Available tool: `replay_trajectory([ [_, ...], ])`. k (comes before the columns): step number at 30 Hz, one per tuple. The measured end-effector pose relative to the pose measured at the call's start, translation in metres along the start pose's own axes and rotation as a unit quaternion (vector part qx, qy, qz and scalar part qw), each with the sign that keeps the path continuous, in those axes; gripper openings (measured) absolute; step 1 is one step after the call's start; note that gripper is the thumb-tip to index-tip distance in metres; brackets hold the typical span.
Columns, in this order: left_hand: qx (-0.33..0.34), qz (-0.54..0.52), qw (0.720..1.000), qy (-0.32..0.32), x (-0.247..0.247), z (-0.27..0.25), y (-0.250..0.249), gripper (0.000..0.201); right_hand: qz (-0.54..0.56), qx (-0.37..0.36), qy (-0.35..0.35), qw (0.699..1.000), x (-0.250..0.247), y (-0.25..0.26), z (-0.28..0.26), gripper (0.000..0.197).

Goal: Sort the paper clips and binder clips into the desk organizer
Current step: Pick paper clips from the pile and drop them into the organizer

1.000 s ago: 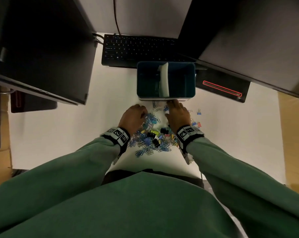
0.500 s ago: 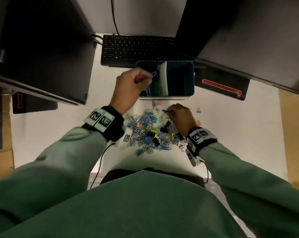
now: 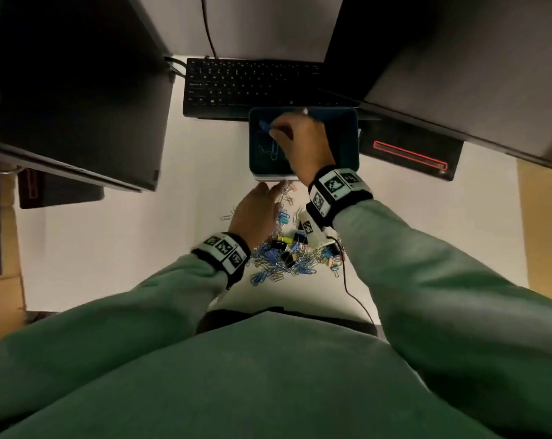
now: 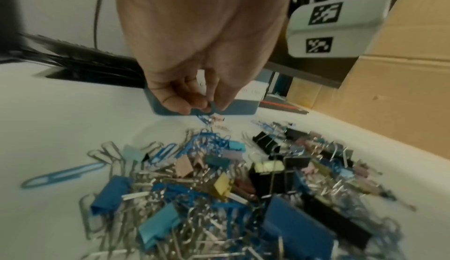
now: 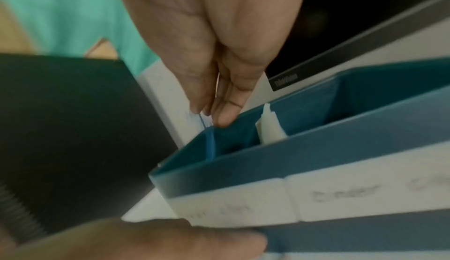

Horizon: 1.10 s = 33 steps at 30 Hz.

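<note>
Up at the far edge of the work, the right hand (image 3: 303,144) hangs over the desk organizer (image 3: 350,160), thumb and fingertips pinching one blue paper clip (image 5: 210,145) that dangles into the left of its two compartments. On that compartment's floor lie a few clips (image 3: 270,150), blue and green; their exact number is too dim to count. A white divider (image 5: 269,127) separates the two compartments.

Nearer the body, the left hand (image 4: 194,56) reaches down just in front of the organizer, thumb and fingers curled on another blue paper clip (image 4: 214,107) at the far edge of the pile (image 3: 290,251). That heap of mixed paper clips and binder clips is far too tangled to count. Behind the organizer sits one black keyboard (image 3: 249,83), with a dark monitor (image 3: 78,96) on the left.
</note>
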<state>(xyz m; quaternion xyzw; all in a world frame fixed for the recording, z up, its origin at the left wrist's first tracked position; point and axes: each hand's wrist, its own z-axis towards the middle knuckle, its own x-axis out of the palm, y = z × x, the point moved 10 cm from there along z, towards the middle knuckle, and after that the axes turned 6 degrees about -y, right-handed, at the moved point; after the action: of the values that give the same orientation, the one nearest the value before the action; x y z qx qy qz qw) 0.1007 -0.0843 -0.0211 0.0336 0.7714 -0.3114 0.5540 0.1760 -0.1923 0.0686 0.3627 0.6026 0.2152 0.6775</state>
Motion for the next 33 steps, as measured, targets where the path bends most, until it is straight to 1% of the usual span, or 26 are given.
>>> replay_trajectory([
  [1, 0.014, 0.037, 0.999, 0.019, 0.011, 0.004, -0.001, 0.053, -0.03, -0.003, 0.021, 0.999, 0.005, -0.003, -0.002, 0.021],
  [2, 0.027, 0.068, 0.997, 0.03, 0.019, 0.007, -0.001, 0.057, -0.048, -0.01, 0.02, 0.999, 0.002, -0.005, -0.007, 0.024],
  [4, 0.036, 0.105, 0.993, 0.033, 0.024, 0.01, 0.005, 0.061, -0.047, -0.038, -0.023, 0.998, -0.016, -0.003, -0.024, 0.024],
  [5, 0.036, 0.109, 0.993, 0.031, 0.024, 0.007, 0.01, 0.061, -0.041, -0.053, -0.03, 0.997, -0.02, -0.004, -0.037, 0.02],
  [6, 0.038, 0.108, 0.993, 0.03, 0.023, 0.003, 0.013, 0.061, -0.046, -0.065, -0.015, 0.997, -0.017, -0.008, -0.051, 0.017],
  [8, 0.05, 0.098, 0.994, 0.02, 0.02, -0.01, 0.019, 0.063, -0.099, -0.071, 0.059, 0.991, 0.008, -0.027, -0.08, 0.016],
  [9, 0.06, 0.089, 0.994, 0.01, 0.018, -0.016, 0.021, 0.06, -0.14, -0.072, 0.098, 0.983, 0.026, -0.041, -0.092, 0.019],
  [11, 0.069, 0.076, 0.995, -0.014, 0.014, -0.026, 0.026, 0.047, -0.209, -0.067, 0.161, 0.962, 0.058, -0.069, -0.107, 0.037],
  [12, 0.066, 0.067, 0.995, -0.022, 0.013, -0.029, 0.03, 0.041, -0.228, -0.06, 0.18, 0.955, 0.067, -0.077, -0.108, 0.044],
  [13, 0.063, 0.057, 0.996, -0.028, 0.012, -0.031, 0.032, 0.037, -0.238, -0.055, 0.187, 0.952, 0.07, -0.082, -0.108, 0.047],
  [15, 0.049, 0.034, 0.998, -0.031, 0.011, -0.034, 0.036, 0.034, -0.245, -0.048, 0.181, 0.951, 0.069, -0.087, -0.103, 0.043],
  [18, 0.006, -0.003, 1.0, -0.03, 0.011, -0.028, 0.039, 0.037, -0.267, -0.035, 0.164, 0.949, 0.059, -0.096, -0.1, 0.035],
  [20, -0.022, -0.023, 0.999, -0.025, 0.011, -0.02, 0.037, 0.044, -0.282, -0.006, 0.153, 0.947, 0.05, -0.105, -0.102, 0.033],
  [21, -0.03, -0.019, 0.999, -0.018, 0.013, -0.016, 0.034, 0.043, -0.283, 0.007, 0.145, 0.948, 0.045, -0.106, -0.103, 0.034],
  [23, -0.025, 0.023, 0.999, 0.001, 0.016, -0.008, 0.026, 0.029, -0.272, 0.009, 0.134, 0.953, 0.04, -0.1, -0.107, 0.035],
  [25, -0.017, 0.036, 0.999, 0.015, 0.018, -0.005, 0.022, 0.016, -0.251, 0.004, 0.161, 0.955, 0.05, -0.091, -0.11, 0.034],
  [28, -0.036, -0.022, 0.999, 0.01, 0.017, -0.008, 0.033, 0.013, -0.212, 0.061, 0.192, 0.956, 0.069, -0.088, -0.111, 0.047],
  [29, -0.045, -0.049, 0.998, 0.004, 0.013, -0.01, 0.039, 0.012, -0.207, 0.069, 0.196, 0.956, 0.075, -0.087, -0.11, 0.049],
  [31, -0.068, -0.108, 0.992, -0.013, 0.0, -0.015, 0.049, 0.008, -0.211, 0.064, 0.205, 0.954, 0.089, -0.084, -0.108, 0.046],
  [33, -0.102, -0.175, 0.979, -0.028, -0.018, -0.02, 0.058, 0.007, -0.216, 0.046, 0.21, 0.953, 0.098, -0.081, -0.106, 0.037],
])
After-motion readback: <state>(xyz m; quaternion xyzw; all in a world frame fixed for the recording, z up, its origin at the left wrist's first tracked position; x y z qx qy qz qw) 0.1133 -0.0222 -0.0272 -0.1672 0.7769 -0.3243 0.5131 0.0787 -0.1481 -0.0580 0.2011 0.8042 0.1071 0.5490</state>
